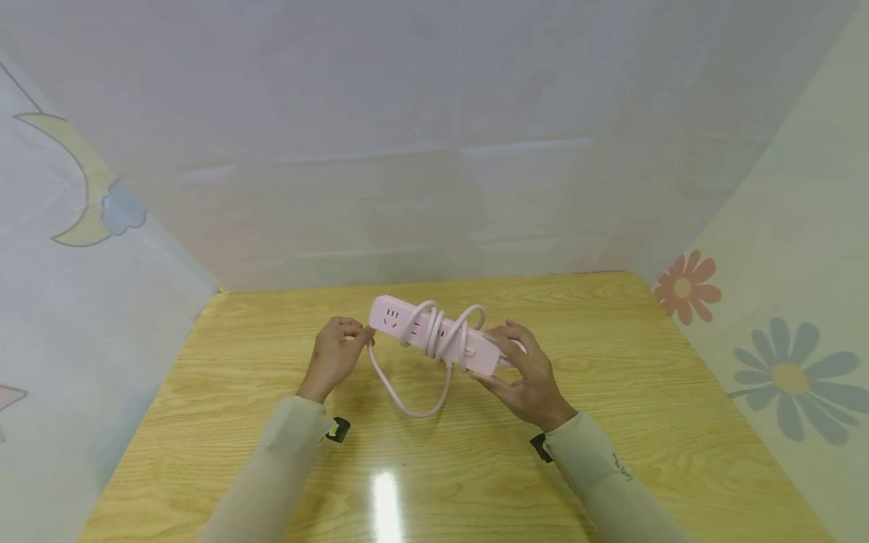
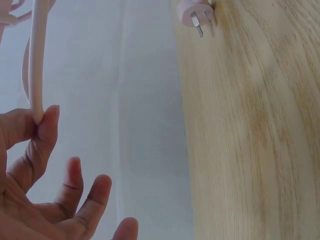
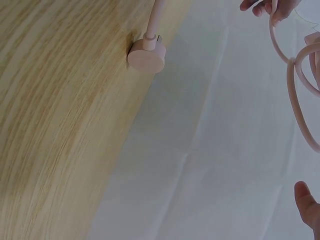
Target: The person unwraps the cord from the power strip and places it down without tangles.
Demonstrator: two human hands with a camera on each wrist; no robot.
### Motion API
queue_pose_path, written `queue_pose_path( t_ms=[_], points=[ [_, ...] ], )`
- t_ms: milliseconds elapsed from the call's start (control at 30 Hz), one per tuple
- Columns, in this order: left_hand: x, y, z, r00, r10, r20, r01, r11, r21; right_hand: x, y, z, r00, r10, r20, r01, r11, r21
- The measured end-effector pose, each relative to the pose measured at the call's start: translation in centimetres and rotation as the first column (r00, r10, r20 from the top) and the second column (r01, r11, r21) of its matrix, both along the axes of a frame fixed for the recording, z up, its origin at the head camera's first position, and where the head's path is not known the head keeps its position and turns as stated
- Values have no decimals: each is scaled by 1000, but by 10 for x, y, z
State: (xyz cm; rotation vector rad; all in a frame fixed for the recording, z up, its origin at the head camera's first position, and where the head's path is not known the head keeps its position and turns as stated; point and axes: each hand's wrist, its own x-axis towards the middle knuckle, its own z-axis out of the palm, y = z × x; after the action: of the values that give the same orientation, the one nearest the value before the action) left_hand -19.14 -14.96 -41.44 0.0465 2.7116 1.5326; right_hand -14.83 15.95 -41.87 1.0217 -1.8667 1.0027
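1. Winding or unwinding (direction cannot be told): slim pale-pink cord (image 1: pixel 433 333) loops round the oblong pink plastic power strip (image 1: pixel 485 356), held above the yellowish wood-grain surface (image 1: pixel 231 377).
2. Left grip (image 1: pixel 335 354) pinches cord; right grip (image 1: pixel 529 377) clamped on strip's right end.
3. Next move, judged: steady the strip right-handed, pass cord round or off.

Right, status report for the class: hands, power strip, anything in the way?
Left hand pinches cord. Right hand grips power strip by one end. Cord wound around strip, loops partly covering sockets.
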Motion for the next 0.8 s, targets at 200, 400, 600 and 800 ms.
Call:
queue_pose_path(
  t_ms=[200,400,600,800],
  points=[
    [-1,-1,2,1000,-11,-19,11,1000,-5,0,-1,0,1000,6,9,-6,1000,-4],
    [-3,-2,3,1000,-9,-17,9,1000,-8,0,-1,-1,1000,4,7,-4,1000,-4],
    [-4,-3,6,999,-2,-43,1,1000,-17,1,-2,-2,1000,13,9,-13,1000,-8],
    [-6,-5,9,995,4,-96,-7,1000,-28,2,-3,-3,1000,7,6,-7,1000,5]
  ],
)
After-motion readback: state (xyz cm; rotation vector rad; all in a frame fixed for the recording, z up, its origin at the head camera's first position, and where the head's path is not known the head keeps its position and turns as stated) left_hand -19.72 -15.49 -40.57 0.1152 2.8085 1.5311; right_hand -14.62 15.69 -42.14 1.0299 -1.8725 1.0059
